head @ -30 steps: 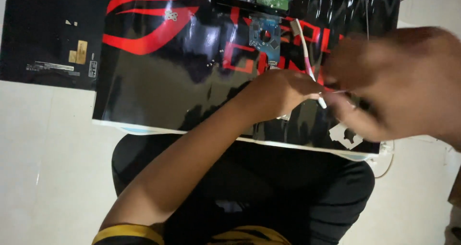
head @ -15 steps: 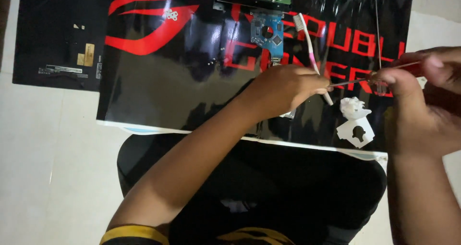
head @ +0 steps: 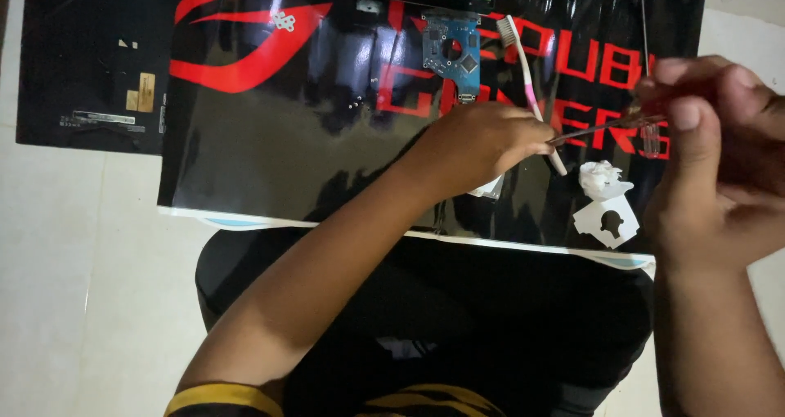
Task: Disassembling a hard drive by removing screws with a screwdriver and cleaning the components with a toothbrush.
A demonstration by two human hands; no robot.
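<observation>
The right hand point(head: 719, 155), at the right edge of the frame, pinches a thin screwdriver point(head: 601, 128) by its handle end; its long axis runs left and slightly down to the left hand point(head: 482, 147) at centre, whose fingers close on the tip; a toothbrush point(head: 527, 82) lies just above.

A large glossy black bag point(head: 270, 139) with bold red graphics and red lettering lies flat across the middle, stretching from nine o'clock to three o'clock; a white edge runs along its near side; at ten o'clock, just beside it, lies a flat black rectangular panel point(head: 90, 57) bearing small gold stickers point(head: 141, 91) and a narrow pale label strip point(head: 96, 118); at four o'clock a small white paper label point(head: 607, 221) with a dark keyhole-shaped cut-out rests on the bag.
</observation>
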